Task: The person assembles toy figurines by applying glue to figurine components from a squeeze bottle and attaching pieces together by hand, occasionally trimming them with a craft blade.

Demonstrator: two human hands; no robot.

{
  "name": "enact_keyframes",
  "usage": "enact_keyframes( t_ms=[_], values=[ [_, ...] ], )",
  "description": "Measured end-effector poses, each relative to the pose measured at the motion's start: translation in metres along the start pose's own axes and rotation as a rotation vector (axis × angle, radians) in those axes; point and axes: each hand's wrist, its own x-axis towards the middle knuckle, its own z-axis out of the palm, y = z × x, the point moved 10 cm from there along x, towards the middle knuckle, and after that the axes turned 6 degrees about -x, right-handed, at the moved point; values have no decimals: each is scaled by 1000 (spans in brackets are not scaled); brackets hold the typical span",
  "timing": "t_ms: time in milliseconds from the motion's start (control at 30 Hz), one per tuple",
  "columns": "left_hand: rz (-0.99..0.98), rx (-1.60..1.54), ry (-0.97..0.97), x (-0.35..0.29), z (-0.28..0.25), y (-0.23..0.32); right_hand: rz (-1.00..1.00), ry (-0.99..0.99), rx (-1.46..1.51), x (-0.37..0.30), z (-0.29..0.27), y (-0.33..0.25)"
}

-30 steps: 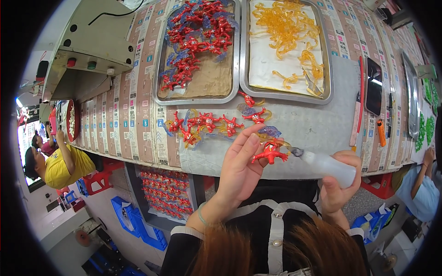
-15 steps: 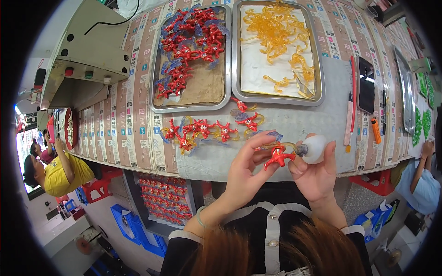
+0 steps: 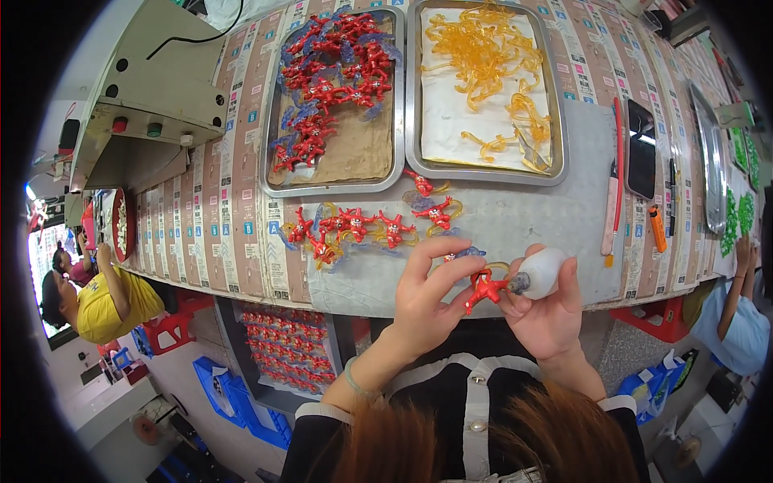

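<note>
Between the fingertips of my left hand (image 3: 431,294) is a small red figurine (image 3: 485,290) with a translucent blue piece and a curved yellow piece on it. My right hand (image 3: 551,310) is closed round a white squeeze bottle (image 3: 541,272), its dark-smeared tip pointing left, right beside the figurine. Whether the tip touches the figurine I cannot tell. To the left on the grey sheet (image 3: 531,213) lie several figurines (image 3: 354,225) of the same kind, with blue and yellow pieces.
Behind stand a metal tray of red-and-blue figurines (image 3: 334,92) and a metal tray of yellow translucent pieces (image 3: 483,52). On the right lie a red-handled brush (image 3: 617,173), a black phone (image 3: 640,153) and an orange cutter (image 3: 658,229). A grey machine (image 3: 157,97) stands left; people sit at both sides.
The figurine and the bottle have come closer together, and the bottle's tip has dropped slightly beside the figurine. My left fingers have shifted their hold a little.
</note>
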Motion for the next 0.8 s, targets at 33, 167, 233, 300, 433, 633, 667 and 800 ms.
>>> enact_keyframes(
  t_ms=[33,167,233,300,433,633,667,800],
  values=[
    [0,0,0,0,0,-1,0,0,0,-1,0,0],
    [159,-11,36,0,-2,12,-2,-19,-30,-3,4,-1],
    [181,-16,48,-2,-2,15,2,-27,-32,-4,8,0],
    [4,-135,99,-3,-5,-3,-61,56,1,-6,5,-7],
    [-293,-291,166,-11,-9,-35,-347,207,-280,-16,3,-43],
    [-637,-837,325,-23,1,-55,-995,234,-1246,-59,37,-90],
    [-637,-825,343,-24,0,-55,-1071,136,-1351,-64,47,-87],
    [-584,-700,338,-22,-4,-51,-1124,-29,-1494,-68,64,-76]
  ],
)
